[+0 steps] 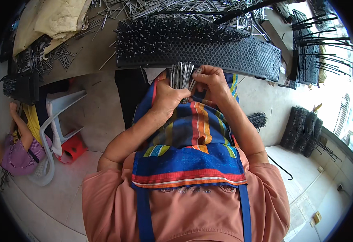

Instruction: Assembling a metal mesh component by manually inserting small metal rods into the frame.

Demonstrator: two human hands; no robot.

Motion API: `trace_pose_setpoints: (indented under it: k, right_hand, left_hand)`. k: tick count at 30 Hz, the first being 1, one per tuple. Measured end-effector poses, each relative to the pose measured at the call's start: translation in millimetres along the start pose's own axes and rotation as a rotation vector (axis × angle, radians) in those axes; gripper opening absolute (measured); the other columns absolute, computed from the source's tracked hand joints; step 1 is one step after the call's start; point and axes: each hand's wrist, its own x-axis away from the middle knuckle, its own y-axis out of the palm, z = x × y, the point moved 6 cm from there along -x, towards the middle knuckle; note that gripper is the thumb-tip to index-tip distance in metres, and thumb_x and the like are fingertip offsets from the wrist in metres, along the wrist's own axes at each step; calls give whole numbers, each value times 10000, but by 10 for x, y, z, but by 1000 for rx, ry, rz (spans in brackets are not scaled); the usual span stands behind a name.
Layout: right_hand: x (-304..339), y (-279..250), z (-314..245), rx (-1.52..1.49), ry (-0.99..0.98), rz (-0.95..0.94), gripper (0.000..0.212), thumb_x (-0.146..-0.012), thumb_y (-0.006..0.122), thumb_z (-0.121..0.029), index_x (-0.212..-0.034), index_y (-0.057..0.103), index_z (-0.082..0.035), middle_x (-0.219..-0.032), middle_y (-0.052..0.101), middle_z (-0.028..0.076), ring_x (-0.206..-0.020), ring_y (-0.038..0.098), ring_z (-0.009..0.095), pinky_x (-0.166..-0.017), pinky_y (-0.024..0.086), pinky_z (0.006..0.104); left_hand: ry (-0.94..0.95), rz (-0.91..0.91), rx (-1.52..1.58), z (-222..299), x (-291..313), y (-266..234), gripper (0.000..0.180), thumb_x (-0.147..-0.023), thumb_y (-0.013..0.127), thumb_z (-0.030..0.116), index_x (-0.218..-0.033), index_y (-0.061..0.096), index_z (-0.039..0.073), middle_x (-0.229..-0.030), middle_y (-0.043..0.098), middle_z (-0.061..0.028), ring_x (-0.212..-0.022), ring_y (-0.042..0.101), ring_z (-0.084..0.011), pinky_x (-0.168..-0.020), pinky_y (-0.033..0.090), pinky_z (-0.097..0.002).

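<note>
Upright in my left hand (165,98) is a bundle of thin silver metal rods (180,74), with the fingers and thumb wrapped round its lower part. Beside it, my right hand (215,84) is closed, thumb and fingers pinching one or a few rods at the bundle's right edge. Both hands are over my striped blue apron (176,131), just in front of a long dark rack (251,54) with a honeycomb of holes. Dark-tipped rods (156,38) stand densely in the rack's left and rear part; bare holes show at its right and front.
Loose silver rods (144,9) lie heaped behind the rack. A yellowish sack (59,18) rests at the far left. Black wire hooks (326,42) stick out at the right, and dark bundles (301,131) stand on the floor. Another person (23,155) sits at left on a pale plastic chair (49,125).
</note>
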Motion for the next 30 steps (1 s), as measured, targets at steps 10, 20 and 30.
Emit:
trace_pose_setpoints:
  k: [10,20,30]
  right_hand:
    - [102,25,-749,192,-592,285,82,-906,609,-10,-935,680,19,-686,608,14,-591,548,64,-554,411,185]
    - [-192,399,-964,427,-1015,242,138,-830,648,91,-934,697,14,-800,622,5,-608,539,32,-537,398,170]
    - [-151,356,-911,535,-1088,327,142,-820,657,82,-923,708,-1,-791,627,-6,-599,526,29,-528,393,172]
  left_hand:
    - [-350,-39,317,-282,31,-243,336,-733,620,-89,-1064,621,-32,-882,696,-142,-752,701,-259,-674,597,-374]
    - [-235,56,373,-216,-26,-274,216,-726,681,-73,-938,663,-37,-804,697,-129,-669,685,-227,-587,557,-330]
    - [-124,138,349,-125,-3,-297,278,-699,641,-117,-965,643,-33,-821,688,-127,-685,685,-231,-600,566,-350]
